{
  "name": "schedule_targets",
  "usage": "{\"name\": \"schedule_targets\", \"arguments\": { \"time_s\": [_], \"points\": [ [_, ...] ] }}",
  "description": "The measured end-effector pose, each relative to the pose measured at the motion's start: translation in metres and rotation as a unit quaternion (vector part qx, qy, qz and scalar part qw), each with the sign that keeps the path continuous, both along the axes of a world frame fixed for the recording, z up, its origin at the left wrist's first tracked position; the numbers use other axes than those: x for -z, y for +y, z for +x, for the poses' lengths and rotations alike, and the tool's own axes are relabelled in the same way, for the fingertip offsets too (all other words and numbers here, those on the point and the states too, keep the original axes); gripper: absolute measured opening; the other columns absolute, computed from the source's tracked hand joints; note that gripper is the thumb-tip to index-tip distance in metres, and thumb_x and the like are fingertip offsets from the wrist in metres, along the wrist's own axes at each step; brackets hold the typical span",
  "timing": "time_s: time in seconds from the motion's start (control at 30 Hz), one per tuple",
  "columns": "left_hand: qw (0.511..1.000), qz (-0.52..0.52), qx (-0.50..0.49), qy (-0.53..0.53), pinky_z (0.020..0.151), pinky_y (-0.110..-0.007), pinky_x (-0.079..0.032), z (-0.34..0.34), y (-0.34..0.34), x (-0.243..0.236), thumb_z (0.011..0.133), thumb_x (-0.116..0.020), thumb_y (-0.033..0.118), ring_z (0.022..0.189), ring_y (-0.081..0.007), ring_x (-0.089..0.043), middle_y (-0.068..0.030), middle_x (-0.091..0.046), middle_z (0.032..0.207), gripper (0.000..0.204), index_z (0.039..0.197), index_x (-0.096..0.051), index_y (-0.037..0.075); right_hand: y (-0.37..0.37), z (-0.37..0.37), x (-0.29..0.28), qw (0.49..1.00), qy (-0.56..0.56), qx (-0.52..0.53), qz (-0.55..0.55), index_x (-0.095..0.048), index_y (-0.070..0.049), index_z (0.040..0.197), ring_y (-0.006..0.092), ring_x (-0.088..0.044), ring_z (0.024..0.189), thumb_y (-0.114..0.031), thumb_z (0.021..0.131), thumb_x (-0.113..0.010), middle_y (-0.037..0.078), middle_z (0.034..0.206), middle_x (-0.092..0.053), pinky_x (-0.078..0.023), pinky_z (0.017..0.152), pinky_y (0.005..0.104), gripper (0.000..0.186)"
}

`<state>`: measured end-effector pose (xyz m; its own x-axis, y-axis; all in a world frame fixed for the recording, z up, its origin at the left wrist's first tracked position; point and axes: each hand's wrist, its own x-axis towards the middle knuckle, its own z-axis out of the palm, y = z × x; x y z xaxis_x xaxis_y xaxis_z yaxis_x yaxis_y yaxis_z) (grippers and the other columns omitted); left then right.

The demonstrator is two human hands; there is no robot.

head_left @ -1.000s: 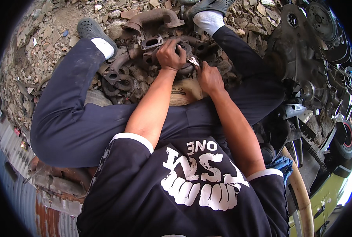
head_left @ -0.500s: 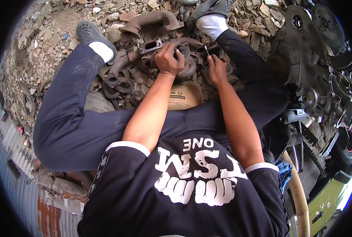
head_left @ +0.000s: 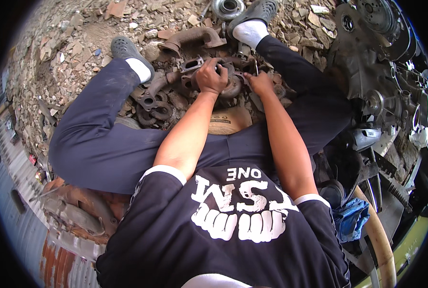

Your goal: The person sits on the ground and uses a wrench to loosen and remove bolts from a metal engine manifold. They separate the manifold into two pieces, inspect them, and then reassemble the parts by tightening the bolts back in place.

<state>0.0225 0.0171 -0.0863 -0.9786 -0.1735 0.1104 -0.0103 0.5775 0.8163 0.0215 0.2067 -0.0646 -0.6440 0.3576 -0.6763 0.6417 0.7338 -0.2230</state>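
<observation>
A rusty exhaust manifold (head_left: 159, 86) with a round turbine housing (head_left: 233, 89) lies on the stony ground between my legs. My left hand (head_left: 212, 78) is closed over its middle, fingers curled around the metal, with the fingertips partly hidden. Beside the housing, my right hand (head_left: 261, 83) grips a slim metal wrench (head_left: 256, 68) whose end points away from me. What the wrench's lower part touches is hidden by the hand. An open rectangular flange (head_left: 192, 64) shows just left of my left hand.
A bent rusty pipe (head_left: 195, 38) lies beyond the manifold, and a round turbocharger part (head_left: 227, 7) by my right shoe. Brown sacking (head_left: 230, 120) is close to my lap. Large engine parts (head_left: 353, 62) crowd the right, near a blue plastic bag (head_left: 352, 218). Corrugated sheets (head_left: 22, 235) stand left.
The view has shifted slightly, and the ground parts appear a little lower and to the right. My left hand stays on the manifold. My right hand keeps the wrench, which now stands more upright.
</observation>
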Motion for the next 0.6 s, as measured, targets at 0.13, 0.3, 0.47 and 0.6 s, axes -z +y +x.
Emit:
{"name": "schedule_targets", "arguments": {
  "time_s": [0.13,0.3,0.47,0.6],
  "points": [
    [0.994,-0.023,0.049,-0.098,0.083,-0.048,-0.054,-0.002,-0.006,-0.005,0.083,-0.059,0.021,0.096,-0.0402,-0.066,-0.0167,-0.069,0.103,0.026,0.103,-0.067,0.007,-0.007,-0.007,-0.001,1.000,-0.024,0.005,0.015,-0.068,0.006,0.114,0.0415,-0.066,0.112,-0.042,0.078,-0.085,0.029,0.117,-0.069,-0.053,0.095,0.0454,0.063],
    [0.987,-0.017,0.056,-0.150,0.095,-0.048,-0.050,-0.003,-0.010,-0.007,0.092,-0.057,0.030,0.113,-0.0404,-0.061,-0.0183,-0.065,0.120,0.037,0.121,-0.064,0.009,0.003,-0.004,-0.024,0.982,0.049,0.154,-0.092,-0.069,0.004,0.106,0.0350,-0.067,0.101,-0.030,0.079,-0.081,0.023,0.106,-0.070,-0.052,0.086,0.0438,0.044],
    [0.946,-0.083,0.149,-0.275,0.104,-0.044,-0.048,-0.012,-0.015,-0.031,0.078,-0.077,0.055,0.125,-0.0367,-0.059,-0.0220,-0.062,0.133,0.084,0.141,-0.051,0.007,0.034,0.002,-0.062,0.980,0.117,0.160,-0.019,-0.069,0.002,0.110,0.0417,-0.065,0.114,-0.032,0.081,-0.074,0.025,0.114,-0.071,-0.049,0.099,0.0468,0.045],
    [0.902,-0.094,0.239,-0.347,0.107,-0.042,-0.047,-0.029,-0.028,-0.033,0.056,-0.094,0.052,0.126,-0.0358,-0.060,-0.0272,-0.062,0.133,0.118,0.148,-0.041,0.002,0.030,0.002,-0.073,0.994,0.081,0.078,0.015,-0.071,0.002,0.113,0.0427,-0.064,0.117,-0.043,0.084,-0.074,0.029,0.120,-0.068,-0.049,0.101,0.0467,0.054]
  ]
}}
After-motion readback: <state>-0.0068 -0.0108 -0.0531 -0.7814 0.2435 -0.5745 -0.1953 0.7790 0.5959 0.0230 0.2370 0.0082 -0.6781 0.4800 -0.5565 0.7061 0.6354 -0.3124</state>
